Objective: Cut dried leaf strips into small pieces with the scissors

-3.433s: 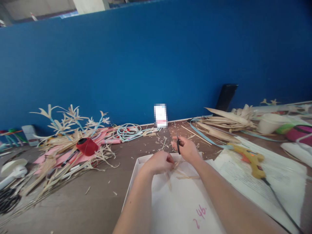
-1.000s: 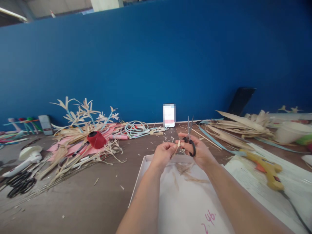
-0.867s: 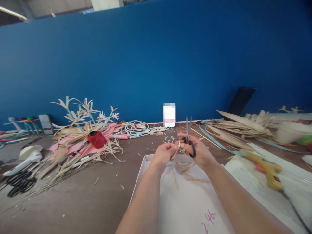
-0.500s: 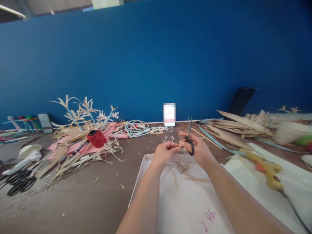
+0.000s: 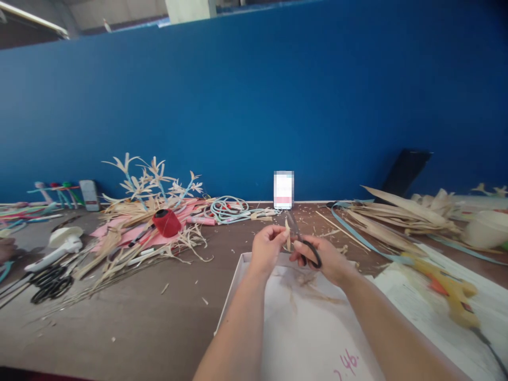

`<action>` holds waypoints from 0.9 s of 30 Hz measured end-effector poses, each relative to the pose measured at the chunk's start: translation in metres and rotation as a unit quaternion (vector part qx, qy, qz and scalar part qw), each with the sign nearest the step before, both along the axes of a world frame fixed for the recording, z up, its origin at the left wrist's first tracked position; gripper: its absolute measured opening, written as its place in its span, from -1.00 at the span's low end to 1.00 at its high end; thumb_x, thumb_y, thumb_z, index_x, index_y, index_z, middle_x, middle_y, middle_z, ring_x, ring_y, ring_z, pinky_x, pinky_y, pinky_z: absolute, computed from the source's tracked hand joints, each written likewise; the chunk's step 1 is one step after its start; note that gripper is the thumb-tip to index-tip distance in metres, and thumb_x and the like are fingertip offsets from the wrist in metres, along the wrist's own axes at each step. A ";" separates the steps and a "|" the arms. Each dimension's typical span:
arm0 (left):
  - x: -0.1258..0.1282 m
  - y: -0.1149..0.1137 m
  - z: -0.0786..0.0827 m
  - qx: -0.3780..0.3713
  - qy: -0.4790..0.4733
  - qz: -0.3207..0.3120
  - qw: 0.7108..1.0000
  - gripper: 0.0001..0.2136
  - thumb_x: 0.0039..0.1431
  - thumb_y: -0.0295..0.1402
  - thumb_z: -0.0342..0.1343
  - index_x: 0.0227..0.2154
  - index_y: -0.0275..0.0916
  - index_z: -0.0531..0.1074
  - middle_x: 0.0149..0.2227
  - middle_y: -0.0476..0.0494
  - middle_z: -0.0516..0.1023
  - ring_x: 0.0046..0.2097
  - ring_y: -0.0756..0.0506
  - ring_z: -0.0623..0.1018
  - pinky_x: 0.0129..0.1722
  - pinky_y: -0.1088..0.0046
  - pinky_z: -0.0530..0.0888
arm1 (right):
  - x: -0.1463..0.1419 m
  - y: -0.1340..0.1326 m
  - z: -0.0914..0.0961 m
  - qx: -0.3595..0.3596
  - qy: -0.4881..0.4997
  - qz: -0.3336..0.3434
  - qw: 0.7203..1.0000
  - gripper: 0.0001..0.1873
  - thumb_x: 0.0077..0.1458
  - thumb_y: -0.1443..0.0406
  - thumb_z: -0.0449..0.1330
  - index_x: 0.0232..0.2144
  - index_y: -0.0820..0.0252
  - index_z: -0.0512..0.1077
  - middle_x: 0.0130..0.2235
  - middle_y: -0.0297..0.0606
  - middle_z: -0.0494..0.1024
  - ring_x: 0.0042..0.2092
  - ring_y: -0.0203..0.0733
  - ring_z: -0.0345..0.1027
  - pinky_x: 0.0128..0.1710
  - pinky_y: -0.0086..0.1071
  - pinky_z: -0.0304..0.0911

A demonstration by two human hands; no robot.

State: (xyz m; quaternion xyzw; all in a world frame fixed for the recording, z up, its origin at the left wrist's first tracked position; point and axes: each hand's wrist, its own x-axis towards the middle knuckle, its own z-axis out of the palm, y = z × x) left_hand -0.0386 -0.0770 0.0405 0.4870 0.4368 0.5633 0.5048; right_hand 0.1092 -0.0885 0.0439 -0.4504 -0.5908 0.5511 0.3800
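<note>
strip: one, pale, pinched between thumb and fingers of the left hand, held above the far edge of the box. scissors: one pair, dark-handled, gripped by the fingers of the right hand; blades point up and away, just beside the strip; whether they touch it, cannot tell.

box: white, shallow, pink marking; both forearms cross it and hide part. scraps: inside, near the far end, below the hands.

right side: glue gun, yellow, on paper, near the right forearm; sticks; husks; cup, white.

left side: spool, red; flowers, pale on blue stems; coil, light blue; spare scissors, black-handled.

far side: phone, upright before the blue panel, beyond the hands; shavings litter the counter between.
</note>
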 end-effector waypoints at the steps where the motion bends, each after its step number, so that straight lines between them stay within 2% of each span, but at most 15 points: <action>1: 0.000 0.000 0.001 -0.001 -0.018 -0.001 1.000 -0.74 -0.11 -0.21 0.16 -0.41 -0.32 0.43 -0.47 -0.07 0.46 -0.44 0.04 0.41 -0.42 0.54 0.35 | -0.001 -0.002 0.001 0.005 -0.010 0.021 1.000 -0.59 -0.05 0.03 0.15 -0.30 0.25 0.44 -0.48 -0.20 0.51 -0.55 -0.34 0.23 -0.68 -0.52 -0.11; 5: 0.000 -0.001 0.004 -0.013 -0.079 -0.009 0.997 -0.74 -0.14 -0.25 0.18 -0.40 -0.33 0.42 -0.45 -0.08 0.46 -0.42 0.02 0.44 -0.37 0.47 0.42 | -0.002 -0.005 0.002 0.022 -0.021 0.061 0.998 -0.61 -0.05 0.06 0.16 -0.28 0.25 0.44 -0.50 -0.24 0.50 -0.55 -0.34 0.24 -0.65 -0.52 -0.05; 13: -0.005 0.001 0.001 -0.023 0.009 0.025 0.999 -0.80 -0.12 -0.29 0.15 -0.44 -0.32 0.45 -0.49 -0.08 0.47 -0.47 0.04 0.42 -0.46 0.54 0.36 | -0.002 -0.001 -0.001 0.023 -0.038 0.043 0.998 -0.56 -0.09 0.10 0.21 -0.18 0.24 0.43 -0.56 -0.31 0.47 -0.56 -0.31 0.25 -0.59 -0.46 0.09; 20: -0.005 0.001 0.001 -0.031 0.004 0.012 0.999 -0.80 -0.13 -0.29 0.15 -0.45 -0.32 0.45 -0.53 -0.06 0.46 -0.50 0.05 0.40 -0.48 0.54 0.35 | -0.002 0.000 -0.002 0.029 -0.058 0.041 0.997 -0.56 -0.12 0.08 0.22 -0.21 0.21 0.46 -0.59 -0.35 0.44 -0.58 -0.32 0.23 -0.59 -0.46 0.08; 27: -0.003 0.000 0.002 -0.044 -0.008 0.007 0.999 -0.80 -0.13 -0.30 0.15 -0.44 -0.33 0.45 -0.49 -0.08 0.46 -0.48 0.05 0.41 -0.46 0.54 0.36 | -0.002 -0.001 -0.001 0.038 -0.059 0.039 0.997 -0.61 -0.08 0.07 0.19 -0.25 0.21 0.47 -0.59 -0.35 0.43 -0.58 -0.33 0.22 -0.59 -0.47 0.07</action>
